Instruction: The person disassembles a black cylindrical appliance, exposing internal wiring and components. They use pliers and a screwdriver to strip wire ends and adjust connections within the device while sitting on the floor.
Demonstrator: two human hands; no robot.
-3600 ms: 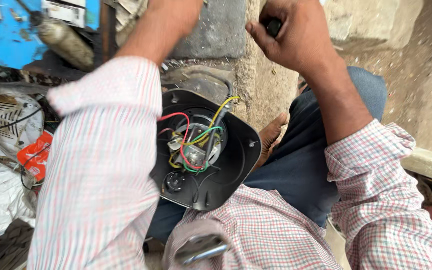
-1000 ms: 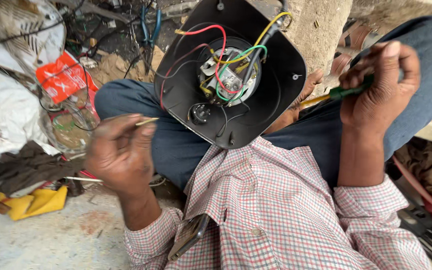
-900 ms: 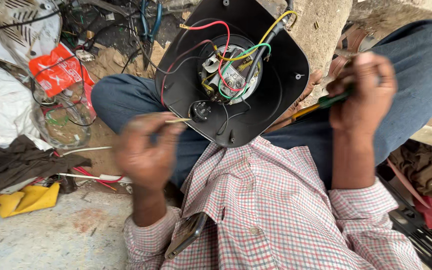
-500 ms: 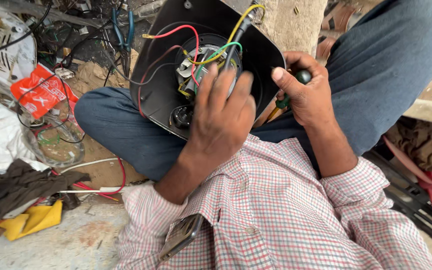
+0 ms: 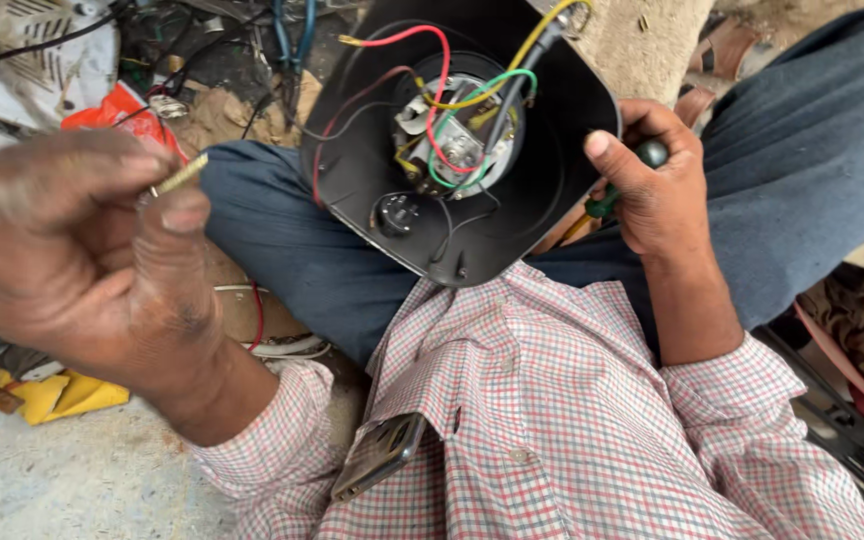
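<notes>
Pinching a brass screw, the left hand hovers well left of the black housing.

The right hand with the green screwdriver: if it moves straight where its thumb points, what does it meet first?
Probably the rim of the black housing; the right hand is already right beside it, thumb toward the wiring. Depth is unclear.
</notes>
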